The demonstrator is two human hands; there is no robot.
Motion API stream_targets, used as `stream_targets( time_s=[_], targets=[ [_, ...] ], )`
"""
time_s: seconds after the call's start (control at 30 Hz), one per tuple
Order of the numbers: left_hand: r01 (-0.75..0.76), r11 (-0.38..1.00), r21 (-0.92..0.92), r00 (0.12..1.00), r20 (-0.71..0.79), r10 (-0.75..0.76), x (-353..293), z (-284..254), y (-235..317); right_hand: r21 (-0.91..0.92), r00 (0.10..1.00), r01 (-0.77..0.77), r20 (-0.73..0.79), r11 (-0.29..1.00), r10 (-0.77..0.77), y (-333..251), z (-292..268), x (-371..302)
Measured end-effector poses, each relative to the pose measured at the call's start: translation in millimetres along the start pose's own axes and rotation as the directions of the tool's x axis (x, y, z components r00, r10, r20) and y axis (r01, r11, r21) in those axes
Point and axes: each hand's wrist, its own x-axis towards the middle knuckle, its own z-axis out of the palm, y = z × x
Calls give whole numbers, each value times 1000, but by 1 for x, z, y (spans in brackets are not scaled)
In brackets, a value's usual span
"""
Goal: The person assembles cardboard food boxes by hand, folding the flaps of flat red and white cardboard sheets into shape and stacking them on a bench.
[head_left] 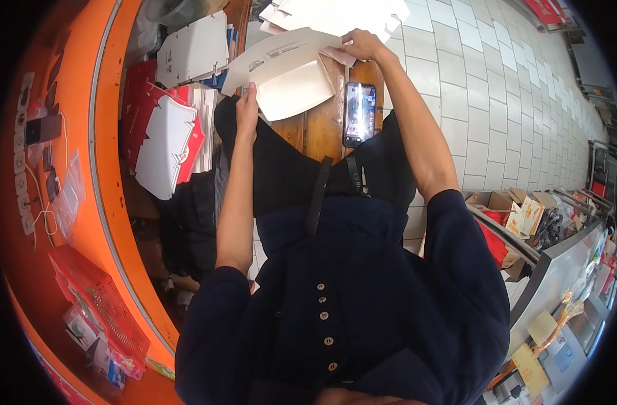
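A partly folded white cardboard box (291, 93) with a broad raised flap is held over a wooden bench (293, 130) between my knees. My left hand (247, 113) is closed on the box's near left edge, thumb on top. At the far right corner, my right hand (364, 46) pinches the cardboard between thumb and fingers. Right of the box, a phone (360, 113) with a lit screen lies on the bench. Just beyond the box are flat white cardboard blanks (349, 15), partly hidden by the raised flap.
More stacked blanks (194, 52) and red-and-white cardboard pieces (165, 147) sit at my left. An orange counter (109, 169) runs along that side, with a power strip (21, 162) and a red plastic basket (106, 307). Tiled floor (460, 101) and a metal rail (503, 234) lie to the right.
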Motion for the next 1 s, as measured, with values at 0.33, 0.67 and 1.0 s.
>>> stream_targets(
  time_s=[0.33, 0.67, 1.0],
  targets=[
    [-114, 967, 229, 994, 26, 111, 18, 27, 37, 91, 682, -43, -725, 995, 95, -6, -98, -47],
    [-76, 984, 159, 996, 54, 69, 15, 30, 33, 261, 46, 500, -960, 826, 275, -21, -142, -125],
    [31, 998, 45, 999, 41, -33, 42, 25, 18, 554, 206, 709, -754, 436, 624, -9, -101, -164]
  ],
)
